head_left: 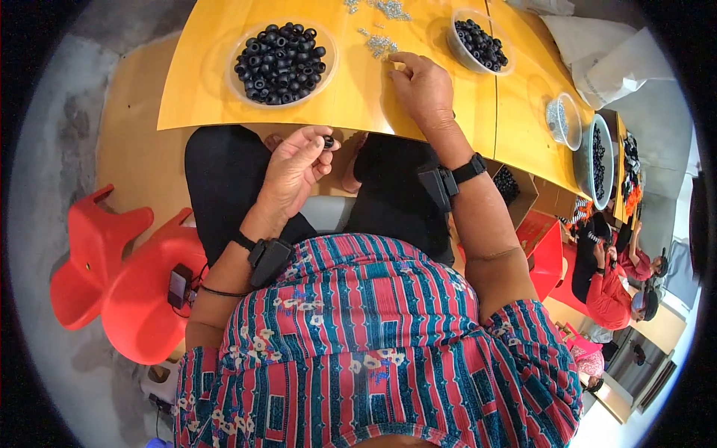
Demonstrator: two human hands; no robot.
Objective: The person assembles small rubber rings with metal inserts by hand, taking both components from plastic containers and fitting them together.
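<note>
My left hand (293, 170) is raised just off the table's near edge, pinching a small black ring-shaped part (328, 142) between thumb and fingers. My right hand (424, 91) rests over the yellow table (351, 97), its fingers curled and the fingertips beside a little heap of small shiny silvery pieces (382, 46). Whatever its fingers hold, if anything, is too small to make out. Left of that heap stands a clear round bowl (334, 69) full of similar black parts (280, 63).
Another clear bowl (451, 39) of black parts stands right of my right hand. More silvery pieces (390, 9) lie farther back. Along the right are a small clear tub (573, 123) and a large basin (609, 160). Red chairs (142, 306) stand at left; people (609, 299) sit at far right.
</note>
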